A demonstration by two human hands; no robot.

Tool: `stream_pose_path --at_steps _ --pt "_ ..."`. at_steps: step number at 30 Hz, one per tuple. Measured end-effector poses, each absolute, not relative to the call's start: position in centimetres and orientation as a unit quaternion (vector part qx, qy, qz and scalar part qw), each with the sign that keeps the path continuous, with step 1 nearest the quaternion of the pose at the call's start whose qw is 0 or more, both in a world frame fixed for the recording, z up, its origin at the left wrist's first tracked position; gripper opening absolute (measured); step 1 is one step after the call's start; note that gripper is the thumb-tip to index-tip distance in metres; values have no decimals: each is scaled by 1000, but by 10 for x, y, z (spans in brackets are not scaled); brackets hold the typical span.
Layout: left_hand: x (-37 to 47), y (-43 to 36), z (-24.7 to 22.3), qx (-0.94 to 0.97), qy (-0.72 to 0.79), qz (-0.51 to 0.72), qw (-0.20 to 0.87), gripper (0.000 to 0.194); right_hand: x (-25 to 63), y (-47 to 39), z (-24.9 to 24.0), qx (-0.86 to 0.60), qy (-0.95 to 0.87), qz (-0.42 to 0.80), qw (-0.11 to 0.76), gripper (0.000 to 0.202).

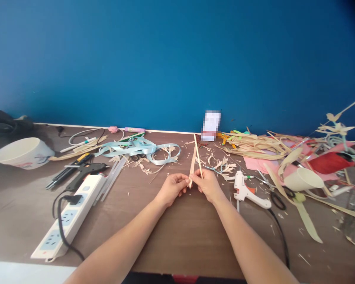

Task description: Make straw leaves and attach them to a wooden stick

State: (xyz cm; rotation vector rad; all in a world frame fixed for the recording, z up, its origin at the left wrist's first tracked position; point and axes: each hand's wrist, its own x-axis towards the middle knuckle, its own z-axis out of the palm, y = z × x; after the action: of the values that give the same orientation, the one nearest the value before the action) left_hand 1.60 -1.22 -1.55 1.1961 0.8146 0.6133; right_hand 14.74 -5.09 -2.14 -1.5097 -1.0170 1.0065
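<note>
Near the middle of the table my left hand (174,188) is closed, its thumb and fingers pinching the lower end of a pale dried husk strip (193,163). My right hand (208,184) is closed around the lower end of a thin pale stick (197,152), and its fingertips meet the base of the same strip. Both the strip and the stick point away from me, almost upright in view, side by side. The fingertips of the two hands nearly touch. Husk scraps (221,165) lie just beyond them.
At right are a white glue gun (244,191), black-handled scissors (278,200), a paper cup (304,179) and piled husks (257,145). Leftward lie light-blue ribbon (149,150), glue sticks (111,181), a power strip (83,201), a black glue gun (84,175) and a white bowl (23,154). A blue wall (177,67) rises behind.
</note>
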Motion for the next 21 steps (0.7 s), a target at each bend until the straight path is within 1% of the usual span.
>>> stream_pose_path --at_steps 3,6,9,12,15,21 --pt "16 -14 -14 557 373 268 692 23 148 -50 -20 -629 -399 406 529 25" --pt "17 -16 -15 589 380 242 671 15 152 -48 -16 -622 -347 401 577 25" --pt "17 -17 -18 576 387 271 668 14 156 -48 -11 -603 -317 416 602 26" --pt "16 -15 -17 528 380 330 683 24 153 -50 -10 -592 -340 446 579 26" --pt "15 -14 -15 521 361 320 704 31 147 -52 -12 -583 -363 465 559 25" --pt "15 -14 -14 550 361 292 694 30 143 -52 -16 -583 -372 464 554 25"
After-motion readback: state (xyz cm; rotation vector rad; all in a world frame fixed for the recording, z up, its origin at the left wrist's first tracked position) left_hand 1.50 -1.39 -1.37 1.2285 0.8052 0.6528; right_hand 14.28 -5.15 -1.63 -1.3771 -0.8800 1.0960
